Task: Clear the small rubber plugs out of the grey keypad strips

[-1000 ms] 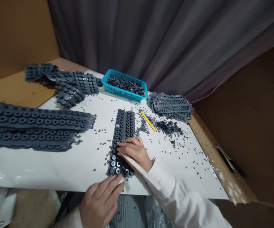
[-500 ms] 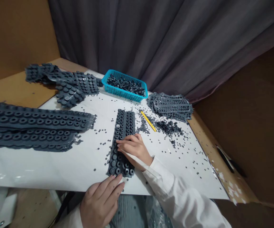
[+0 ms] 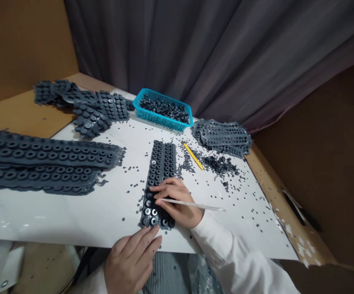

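Observation:
A dark grey rubber sheet (image 3: 162, 161) with rows of ring-shaped bumps lies lengthwise on the white table in front of me. Over its near half, my right hand (image 3: 178, 200) is closed on a thin white stick (image 3: 206, 207), whose back end sticks out to the right past the wrist. The fingertips are low over the bumps, and the stick's working tip is hidden among them. My left hand (image 3: 134, 257) lies at the table's front edge, fingers stretched out, with the fingertips touching the sheet's near end.
A blue basket (image 3: 161, 119) full of small dark parts stands at the back. Stacked sheets (image 3: 42, 161) lie left, crumpled ones (image 3: 103, 110) behind them, and punched sheets (image 3: 222, 134) at the back right. A yellow stick (image 3: 193, 156) lies near a heap of dark bits (image 3: 221, 165); small discs are scattered about.
My right hand has moved slightly toward me along the sheet. The white stick has swung from slanting down along the forearm to nearly level. My left hand has hardly moved.

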`<state>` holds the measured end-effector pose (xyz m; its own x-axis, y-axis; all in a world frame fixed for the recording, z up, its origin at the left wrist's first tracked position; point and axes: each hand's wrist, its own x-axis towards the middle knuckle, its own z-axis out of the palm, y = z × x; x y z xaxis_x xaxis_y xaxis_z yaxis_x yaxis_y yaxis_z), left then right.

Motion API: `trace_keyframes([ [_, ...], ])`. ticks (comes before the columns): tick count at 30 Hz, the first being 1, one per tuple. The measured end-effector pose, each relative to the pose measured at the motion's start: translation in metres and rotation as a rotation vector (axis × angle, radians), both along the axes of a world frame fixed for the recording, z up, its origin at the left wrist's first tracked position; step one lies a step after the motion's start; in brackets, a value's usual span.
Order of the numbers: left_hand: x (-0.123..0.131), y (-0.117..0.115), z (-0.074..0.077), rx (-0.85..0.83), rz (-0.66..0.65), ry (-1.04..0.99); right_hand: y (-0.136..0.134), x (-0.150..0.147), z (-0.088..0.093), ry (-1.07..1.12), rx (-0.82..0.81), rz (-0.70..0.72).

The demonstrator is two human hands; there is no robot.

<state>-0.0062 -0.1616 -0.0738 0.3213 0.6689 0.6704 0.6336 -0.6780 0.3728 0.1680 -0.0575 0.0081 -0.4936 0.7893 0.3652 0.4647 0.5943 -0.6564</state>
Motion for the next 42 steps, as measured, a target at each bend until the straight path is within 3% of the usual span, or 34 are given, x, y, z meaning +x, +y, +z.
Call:
trace_keyframes([
  [6,-0.001,0.000,0.001,-0.013,-0.019,0.011,-0.005,-0.001,-0.008,-0.073,0.081,-0.010],
  [12,0.000,0.001,0.003,0.000,-0.007,0.009,0.002,0.003,-0.012,-0.325,0.298,-0.052],
  [17,-0.001,0.001,0.001,-0.009,-0.017,0.015,0.003,0.004,-0.006,-0.099,0.166,-0.135],
  [20,-0.001,0.000,0.000,-0.001,-0.018,0.015,-0.007,0.003,-0.003,0.023,0.048,-0.047],
  [24,0.000,0.001,0.002,0.004,-0.004,0.013,-0.019,0.001,-0.005,0.013,-0.003,0.015],
  [28,0.000,0.001,0.002,0.000,-0.008,0.012,-0.020,0.000,-0.008,-0.053,0.055,0.010],
  [37,0.000,0.001,0.002,-0.012,0.007,0.002,-0.011,0.000,-0.016,-0.335,0.381,-0.034],
  [42,0.000,0.002,0.003,0.005,0.001,0.021,-0.007,0.003,-0.010,-0.213,0.322,-0.165],
])
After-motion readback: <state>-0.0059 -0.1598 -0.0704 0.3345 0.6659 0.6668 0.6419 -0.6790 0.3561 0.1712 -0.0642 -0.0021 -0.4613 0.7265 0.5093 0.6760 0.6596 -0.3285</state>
